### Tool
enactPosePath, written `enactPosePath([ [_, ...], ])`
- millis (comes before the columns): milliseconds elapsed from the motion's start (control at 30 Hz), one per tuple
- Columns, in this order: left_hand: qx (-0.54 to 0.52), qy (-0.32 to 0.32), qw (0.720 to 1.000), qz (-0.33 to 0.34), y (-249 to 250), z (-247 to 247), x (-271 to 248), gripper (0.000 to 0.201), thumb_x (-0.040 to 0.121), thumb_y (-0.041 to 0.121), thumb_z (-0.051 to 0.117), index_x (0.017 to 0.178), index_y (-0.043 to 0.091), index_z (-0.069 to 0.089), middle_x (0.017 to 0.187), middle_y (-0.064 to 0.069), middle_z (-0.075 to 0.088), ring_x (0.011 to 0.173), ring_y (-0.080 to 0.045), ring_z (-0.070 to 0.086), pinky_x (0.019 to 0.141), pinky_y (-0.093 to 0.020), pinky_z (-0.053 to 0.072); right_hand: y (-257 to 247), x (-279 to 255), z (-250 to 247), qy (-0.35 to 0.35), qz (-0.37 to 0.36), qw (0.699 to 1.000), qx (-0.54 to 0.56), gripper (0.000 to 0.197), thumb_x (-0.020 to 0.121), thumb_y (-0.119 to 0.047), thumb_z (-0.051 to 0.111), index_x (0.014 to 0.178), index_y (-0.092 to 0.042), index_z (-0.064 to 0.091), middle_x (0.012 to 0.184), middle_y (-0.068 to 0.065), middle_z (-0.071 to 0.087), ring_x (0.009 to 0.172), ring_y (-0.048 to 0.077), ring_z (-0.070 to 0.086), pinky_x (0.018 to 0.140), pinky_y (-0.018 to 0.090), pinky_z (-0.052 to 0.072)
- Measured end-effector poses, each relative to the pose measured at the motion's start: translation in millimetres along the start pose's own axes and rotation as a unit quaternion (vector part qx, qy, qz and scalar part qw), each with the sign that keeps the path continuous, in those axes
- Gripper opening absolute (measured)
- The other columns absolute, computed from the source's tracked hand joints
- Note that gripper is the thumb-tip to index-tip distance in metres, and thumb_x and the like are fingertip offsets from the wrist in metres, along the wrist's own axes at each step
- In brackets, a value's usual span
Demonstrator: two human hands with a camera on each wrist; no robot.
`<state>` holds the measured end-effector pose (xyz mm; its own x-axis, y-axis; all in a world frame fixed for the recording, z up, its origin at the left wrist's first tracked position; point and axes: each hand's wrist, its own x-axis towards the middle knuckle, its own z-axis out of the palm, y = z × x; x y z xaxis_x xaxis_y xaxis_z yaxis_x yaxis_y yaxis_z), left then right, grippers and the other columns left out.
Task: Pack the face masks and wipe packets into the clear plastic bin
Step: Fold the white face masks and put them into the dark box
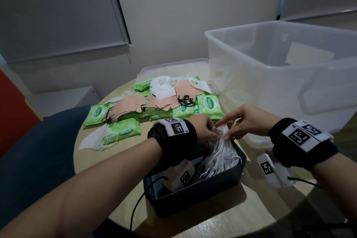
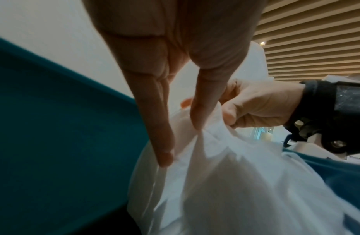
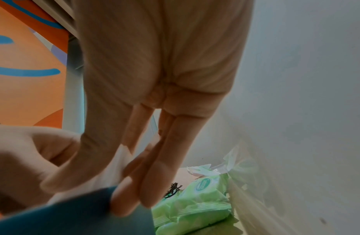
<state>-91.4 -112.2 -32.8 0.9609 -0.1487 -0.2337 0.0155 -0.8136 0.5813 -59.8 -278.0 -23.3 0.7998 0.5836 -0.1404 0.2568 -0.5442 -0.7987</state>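
Observation:
A bundle of white face masks [image 1: 222, 149] stands upright in a small dark teal bin [image 1: 195, 199] at the table's front. My left hand [image 1: 205, 131] and right hand [image 1: 234, 127] both pinch the bundle's top. In the left wrist view my left hand [image 2: 181, 143] pinches the white masks [image 2: 225, 182] while the right hand [image 2: 255, 108] curls on their top edge. The big clear plastic bin [image 1: 237, 48] stands at the right. Green wipe packets [image 1: 123, 131] and peach masks [image 1: 135, 102] lie piled behind my hands. The right wrist view is blurred; my right hand [image 3: 94, 190] is at the teal bin's rim [image 3: 74, 214], with wipe packets [image 3: 195, 206] beyond.
A clear lid [image 1: 154, 67] lies under the back of the pile. The round wooden table [image 1: 251, 208] ends just in front of the teal bin. A dark blue chair [image 1: 38, 150] stands at the left. Wrist cables hang over the table's front.

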Motion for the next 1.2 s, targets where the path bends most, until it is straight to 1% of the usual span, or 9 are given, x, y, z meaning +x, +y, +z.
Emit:
enactPosePath([
  [100, -0.003, -0.030, 0.999, -0.025, -3, -6, 0, 0.021, 0.080, 0.022, 0.071, 0.082, 0.001, 0.069, 0.086, -0.017, 0.073, 0.084, -0.028, 0.071, 0.078, -0.036, 0.059, -3, -3, 0, -0.012, 0.001, 1.000, -0.005, 0.037, 0.066, -0.012, 0.080, 0.097, -0.027, 0.067, 0.077, 0.004, 0.066, 0.068, 0.022, 0.066, 0.074, 0.037, 0.059],
  [167, -0.003, -0.030, 0.999, -0.033, -4, -9, -1, 0.024, 0.081, 0.025, 0.071, 0.085, 0.002, 0.068, 0.087, -0.018, 0.073, 0.083, -0.028, 0.071, 0.073, -0.033, 0.057, -6, -5, -1, -0.021, 0.005, 1.000, -0.015, 0.039, 0.066, -0.017, 0.081, 0.100, -0.028, 0.065, 0.078, 0.004, 0.067, 0.064, 0.016, 0.066, 0.064, 0.029, 0.058],
  [267, -0.027, 0.002, 0.999, -0.025, -4, -10, -2, 0.025, 0.078, 0.025, 0.074, 0.073, 0.007, 0.058, 0.083, -0.018, 0.071, 0.071, -0.025, 0.069, 0.064, -0.028, 0.056, -10, -5, -1, -0.016, 0.010, 0.999, -0.042, 0.046, 0.068, -0.021, 0.081, 0.111, -0.025, 0.062, 0.079, 0.004, 0.069, 0.057, 0.009, 0.063, 0.055, 0.020, 0.051],
  [400, 0.002, 0.009, 1.000, -0.016, -2, -5, 0, 0.020, 0.081, 0.027, 0.071, 0.074, 0.013, 0.059, 0.079, -0.008, 0.068, 0.070, -0.020, 0.066, 0.071, -0.030, 0.056, -14, -3, 2, -0.013, 0.022, 0.997, -0.075, 0.050, 0.072, -0.021, 0.079, 0.118, -0.016, 0.061, 0.080, 0.006, 0.069, 0.058, 0.010, 0.063, 0.053, 0.019, 0.051],
  [533, 0.041, 0.000, 0.999, -0.012, -1, -6, 0, 0.018, 0.082, 0.029, 0.069, 0.090, 0.012, 0.068, 0.078, -0.001, 0.063, 0.066, -0.013, 0.058, 0.070, -0.027, 0.053, -20, -3, -1, -0.010, 0.035, 0.991, -0.128, 0.058, 0.074, -0.029, 0.077, 0.125, -0.017, 0.054, 0.086, -0.003, 0.064, 0.064, 0.004, 0.057, 0.057, 0.014, 0.045],
  [700, 0.046, -0.005, 0.999, -0.015, -2, -14, -1, 0.017, 0.081, 0.033, 0.069, 0.074, 0.020, 0.061, 0.065, 0.006, 0.059, 0.058, -0.006, 0.056, 0.049, -0.016, 0.044, -33, 0, -4, 0.021, 0.017, 0.984, -0.176, 0.058, 0.074, -0.037, 0.076, 0.125, -0.019, 0.056, 0.092, -0.008, 0.062, 0.076, 0.002, 0.056, 0.069, 0.014, 0.042],
  [867, 0.085, -0.004, 0.996, -0.013, -2, -18, -2, 0.020, 0.082, 0.034, 0.068, 0.087, 0.014, 0.068, 0.069, 0.003, 0.060, 0.064, -0.011, 0.055, 0.053, -0.018, 0.041, -45, 5, -4, 0.031, 0.002, 0.983, -0.180, 0.052, 0.076, -0.034, 0.075, 0.122, -0.016, 0.059, 0.093, -0.006, 0.062, 0.090, 0.013, 0.060, 0.082, 0.021, 0.044],
  [1067, 0.044, -0.025, 0.998, -0.037, -6, -29, -9, 0.015, 0.084, 0.025, 0.068, 0.074, 0.016, 0.063, 0.063, 0.004, 0.060, 0.052, -0.008, 0.056, 0.053, -0.018, 0.048, -53, 9, -3, 0.020, 0.000, 0.983, -0.183, 0.046, 0.077, -0.032, 0.074, 0.118, -0.015, 0.061, 0.084, -0.012, 0.060, 0.076, 0.006, 0.058, 0.069, 0.016, 0.043],
  [1200, 0.026, 0.002, 0.998, -0.048, -10, -49, -18, 0.013, 0.086, 0.024, 0.066, 0.078, 0.014, 0.063, 0.067, 0.004, 0.064, 0.055, -0.010, 0.059, 0.049, -0.018, 0.048, -66, 13, -1, 0.010, -0.013, 0.979, -0.204, 0.041, 0.079, -0.033, 0.072, 0.115, -0.016, 0.063, 0.097, -0.002, 0.067, 0.084, 0.013, 0.061, 0.070, 0.013, 0.042],
])
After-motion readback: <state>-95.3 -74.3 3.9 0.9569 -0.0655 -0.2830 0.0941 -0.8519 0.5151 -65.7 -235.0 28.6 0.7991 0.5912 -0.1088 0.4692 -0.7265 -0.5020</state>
